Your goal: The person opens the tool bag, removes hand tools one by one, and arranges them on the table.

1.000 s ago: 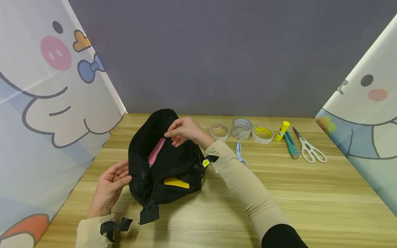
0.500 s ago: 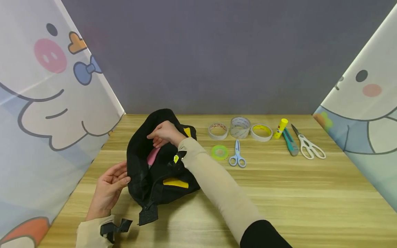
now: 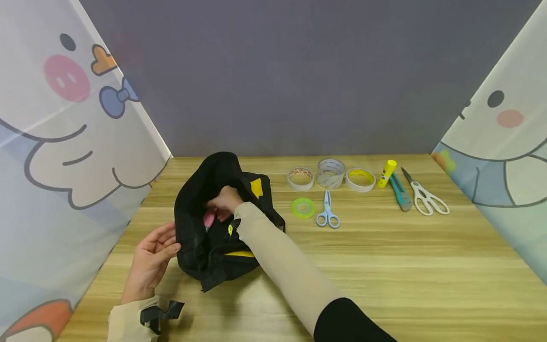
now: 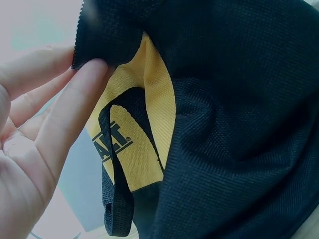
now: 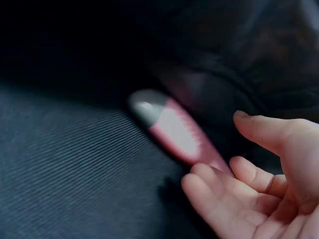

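A black cloth bag (image 3: 190, 204) with yellow patches lies on its side on the table, its mouth spread wide. My left hand (image 3: 149, 259) pinches the zippered edge of the bag between thumb and fingers; a yellow panel and a black strap (image 4: 115, 189) show beyond it in the left wrist view. Inside the bag, my right hand (image 3: 226, 200) is beside a long pink object (image 5: 174, 132) with a rounded grey end and a pale panel. The fingertips (image 5: 199, 181) are right at its near part, while the thumb stands apart.
Three tape rolls (image 3: 301, 179) stand in a row at the back, with a green tape roll (image 3: 303, 208) and blue scissors (image 3: 327, 213) in front. Further right lie a yellow glue stick (image 3: 387, 174), a teal cutter (image 3: 400, 192) and white-handled scissors (image 3: 427, 197).
My right hand has moved down and left, deeper into the bag toward the pink object. The green tape and blue scissors have come into full view. My left hand has kept its grip.
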A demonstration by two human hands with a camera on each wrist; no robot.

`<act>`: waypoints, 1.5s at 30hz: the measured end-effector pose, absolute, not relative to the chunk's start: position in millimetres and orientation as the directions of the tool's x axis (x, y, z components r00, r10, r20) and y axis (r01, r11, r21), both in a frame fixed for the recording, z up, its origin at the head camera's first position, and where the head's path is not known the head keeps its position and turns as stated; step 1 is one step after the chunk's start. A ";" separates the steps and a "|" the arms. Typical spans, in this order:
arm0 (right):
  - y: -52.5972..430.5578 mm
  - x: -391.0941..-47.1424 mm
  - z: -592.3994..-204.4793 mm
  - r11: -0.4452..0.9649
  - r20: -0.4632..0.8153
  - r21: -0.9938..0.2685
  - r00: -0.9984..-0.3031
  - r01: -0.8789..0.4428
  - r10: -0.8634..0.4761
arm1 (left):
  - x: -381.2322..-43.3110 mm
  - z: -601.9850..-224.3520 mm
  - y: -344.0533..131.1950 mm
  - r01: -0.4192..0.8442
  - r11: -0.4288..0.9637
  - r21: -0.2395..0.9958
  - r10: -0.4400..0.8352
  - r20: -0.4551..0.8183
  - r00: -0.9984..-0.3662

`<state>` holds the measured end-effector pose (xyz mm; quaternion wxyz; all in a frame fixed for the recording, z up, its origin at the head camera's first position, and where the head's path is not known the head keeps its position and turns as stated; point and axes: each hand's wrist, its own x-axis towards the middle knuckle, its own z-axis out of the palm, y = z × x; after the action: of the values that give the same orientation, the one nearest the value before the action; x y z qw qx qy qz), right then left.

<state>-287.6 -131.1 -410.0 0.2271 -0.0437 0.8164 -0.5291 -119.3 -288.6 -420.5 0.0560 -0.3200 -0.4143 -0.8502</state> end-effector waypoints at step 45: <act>-100.2 -299.4 -389.9 0.680 -0.518 -0.733 -0.657 0.010 -0.548 | -117.9 -422.1 -289.6 0.364 -0.653 0.664 0.174 0.599 -0.782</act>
<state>-299.4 -100.2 -389.9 0.3816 -0.1613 0.8334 -0.3657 -117.9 -289.6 -422.1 0.0558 -0.3257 -0.4128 -0.8488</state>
